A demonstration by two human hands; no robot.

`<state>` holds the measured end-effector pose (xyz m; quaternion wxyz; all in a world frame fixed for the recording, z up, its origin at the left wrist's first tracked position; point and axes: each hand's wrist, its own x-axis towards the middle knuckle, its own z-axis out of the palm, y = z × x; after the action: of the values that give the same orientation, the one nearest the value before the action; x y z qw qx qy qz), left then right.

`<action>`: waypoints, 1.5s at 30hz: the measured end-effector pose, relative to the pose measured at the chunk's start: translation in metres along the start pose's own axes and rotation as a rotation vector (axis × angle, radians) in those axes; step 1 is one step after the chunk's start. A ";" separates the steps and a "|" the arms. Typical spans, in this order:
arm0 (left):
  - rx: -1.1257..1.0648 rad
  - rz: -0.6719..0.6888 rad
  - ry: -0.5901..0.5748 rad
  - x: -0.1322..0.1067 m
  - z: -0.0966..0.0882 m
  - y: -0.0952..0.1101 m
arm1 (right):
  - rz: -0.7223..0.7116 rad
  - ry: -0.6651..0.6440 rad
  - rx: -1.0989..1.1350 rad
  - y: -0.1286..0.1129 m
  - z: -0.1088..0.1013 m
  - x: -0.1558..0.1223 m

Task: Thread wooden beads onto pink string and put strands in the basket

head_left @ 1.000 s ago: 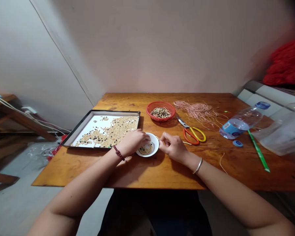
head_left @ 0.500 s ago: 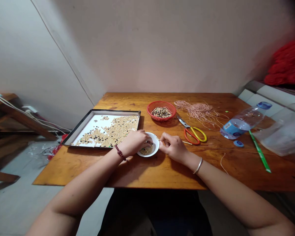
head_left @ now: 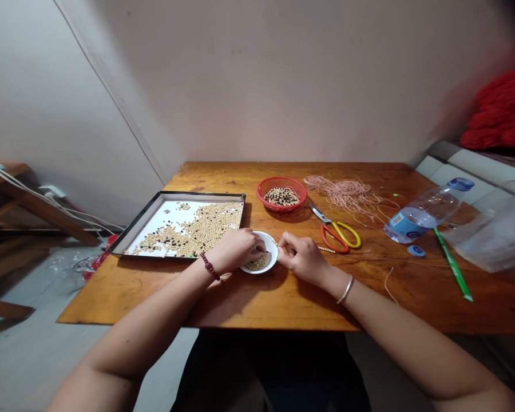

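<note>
Currently, toward the worktop's front edge [head_left: 257,319], the left hand [head_left: 239,248] is resting inside a bowl [head_left: 273,258] (grip unclear); the right hand [head_left: 299,255] is pinching beaded string [head_left: 327,249].

A small round white bowl [head_left: 275,258] stands upright on the counter [head_left: 240,306], tan beads with a few darker ones [head_left: 257,264] covering part of its bottom. A thin string of pale beads [head_left: 327,250] stretches across the wood, right of the bowl, partly hidden.
</note>
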<state>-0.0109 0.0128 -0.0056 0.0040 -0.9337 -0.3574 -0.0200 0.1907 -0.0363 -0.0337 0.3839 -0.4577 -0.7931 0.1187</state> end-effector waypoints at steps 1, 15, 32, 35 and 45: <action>-0.004 0.001 -0.002 0.000 0.000 0.000 | 0.000 -0.001 0.001 0.000 0.000 0.000; -0.033 0.010 -0.019 -0.001 -0.003 0.000 | 0.001 -0.013 -0.007 0.000 -0.001 -0.001; -0.026 -0.014 -0.006 -0.001 -0.002 0.002 | 0.005 -0.016 -0.004 0.001 0.000 0.000; -0.140 -0.049 0.047 0.000 -0.003 0.001 | 0.011 0.000 0.009 0.003 -0.002 0.001; -1.009 -0.220 0.026 0.006 -0.017 0.000 | 0.038 -0.014 0.015 0.005 -0.005 0.001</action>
<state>-0.0067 0.0168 0.0118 -0.4447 -0.7759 -0.3994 -0.2018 0.1973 -0.0335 -0.0320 0.3794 -0.4692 -0.7860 0.1349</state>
